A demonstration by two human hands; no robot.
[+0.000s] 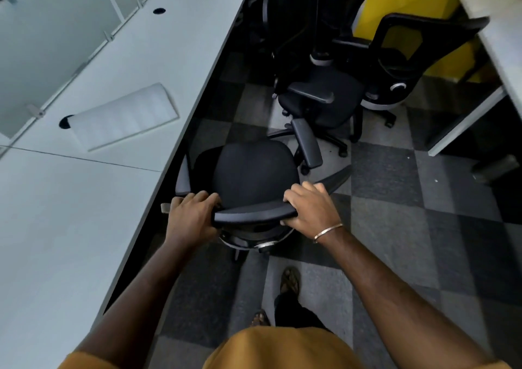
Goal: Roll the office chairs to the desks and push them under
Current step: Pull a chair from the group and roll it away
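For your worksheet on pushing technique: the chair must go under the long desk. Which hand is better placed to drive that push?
The right hand. It grips the chair backrest on the side away from the desk, so its push swings the chair deskward; the left hand sits beside the desk edge.

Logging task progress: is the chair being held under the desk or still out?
Partly under. The chair has its left armrest at the desk edge; most of the seat shows on the floor side.

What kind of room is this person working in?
Most likely an open-plan office. A long white desk carries frosted divider panels and round cable holes, and several black swivel chairs stand on checkered carpet tiles.
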